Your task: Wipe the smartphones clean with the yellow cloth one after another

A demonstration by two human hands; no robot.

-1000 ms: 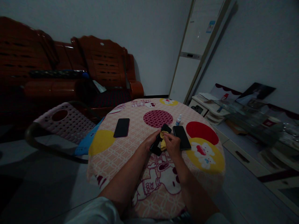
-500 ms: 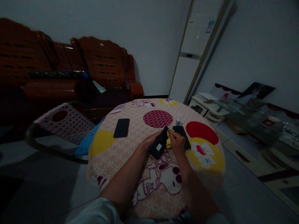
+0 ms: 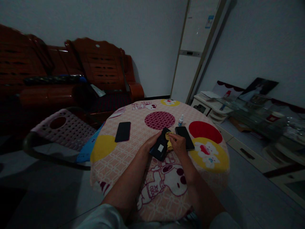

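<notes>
My left hand (image 3: 150, 143) is closed around the edge of a dark phone (image 3: 157, 153), held tilted above the table with a small pale label showing. A yellow cloth (image 3: 169, 145) is pinched in my right hand (image 3: 178, 143), its fingers pressing it against the upper part of the phone. Just to the right, a second dark phone (image 3: 185, 137) lies on the table, partly behind my right hand. A small white spray bottle (image 3: 181, 120) stands upright behind that phone. Farther left, a third phone (image 3: 123, 131) lies flat, dark side up.
A patterned cloth covers the round table (image 3: 124, 165). A woven chair (image 3: 64, 130) with a blue item stands at the left, before a wooden sofa (image 3: 102, 66). Along the right wall runs a cabinet (image 3: 250, 156) with a glass shelf and several items.
My right hand and the yellow cloth have shifted slightly left, farther over the held phone. The view has turned a little; the bottle and the other phones stay in place.
</notes>
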